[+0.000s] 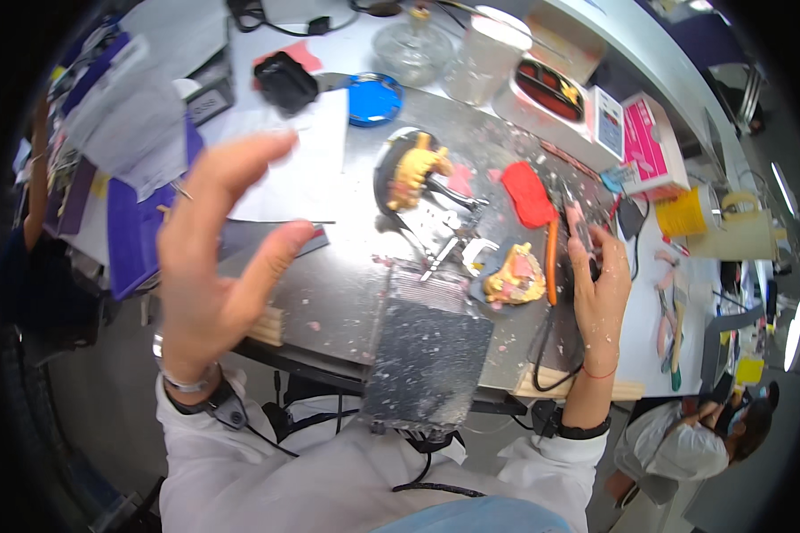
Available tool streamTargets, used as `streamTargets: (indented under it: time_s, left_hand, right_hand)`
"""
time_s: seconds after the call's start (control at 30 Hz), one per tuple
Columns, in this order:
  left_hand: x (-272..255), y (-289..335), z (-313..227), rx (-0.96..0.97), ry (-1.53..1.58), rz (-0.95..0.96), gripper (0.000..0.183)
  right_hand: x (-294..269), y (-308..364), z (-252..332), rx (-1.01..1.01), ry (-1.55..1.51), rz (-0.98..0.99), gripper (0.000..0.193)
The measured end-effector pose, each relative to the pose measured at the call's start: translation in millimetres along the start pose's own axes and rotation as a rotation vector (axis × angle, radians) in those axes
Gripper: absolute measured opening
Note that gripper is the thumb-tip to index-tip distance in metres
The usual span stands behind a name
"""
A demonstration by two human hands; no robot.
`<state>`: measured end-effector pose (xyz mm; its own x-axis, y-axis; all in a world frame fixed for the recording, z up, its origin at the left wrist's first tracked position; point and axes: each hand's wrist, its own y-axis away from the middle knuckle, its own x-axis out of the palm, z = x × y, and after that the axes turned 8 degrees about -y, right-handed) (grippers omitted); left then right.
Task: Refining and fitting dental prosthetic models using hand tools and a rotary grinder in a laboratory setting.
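Observation:
My left hand (209, 266) is raised over the left side of the metal work board (329, 306), fingers and thumb spread, holding nothing. At the board's right side my right hand (603, 289) has its fingers closed around a slim pinkish-grey tool (579, 222); its lower end is hidden by the hand. Just left of it lies an orange pen-like handle (552, 258) with a black cord. A yellow dental model (522, 277) with pink wax sits nearby. Farther back, another yellow dental model (411, 178) is mounted in a metal articulator (400, 233). A red block (526, 194) lies between them and the tools.
A dark, debris-flecked pad (427, 364) projects over the front edge. Behind stand a blue round lid (373, 98), a glass burner (413, 44) and a white device (551, 111). Pliers and brushes (671, 311) lie right. A person (693, 440) sits at lower right.

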<state>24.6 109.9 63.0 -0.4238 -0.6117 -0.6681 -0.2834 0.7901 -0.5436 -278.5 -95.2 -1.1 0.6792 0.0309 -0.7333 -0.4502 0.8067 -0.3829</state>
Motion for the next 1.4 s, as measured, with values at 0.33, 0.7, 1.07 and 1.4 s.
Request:
streamTargets:
  time_s: [0.33,0.7,1.07,1.4]
  left_hand:
    - [23,83,36,-0.130,-0.253,0.060,0.027]
    - [28,84,50,-0.023,-0.293,-0.021,0.014]
    - [14,120,19,0.103,-0.366,-0.177,0.018]
    - [41,197,5,-0.030,-0.232,0.067,0.020]
  right_hand:
    - [-13,11,-18,0.158,-0.289,-0.147,0.027]
    - [-70,105,76,0.264,-1.179,-0.297,0.040]
    - [-65,180,93,0.233,-1.116,-0.298,0.046]
    - [-43,186,98,0.101,-0.816,0.212,0.035]
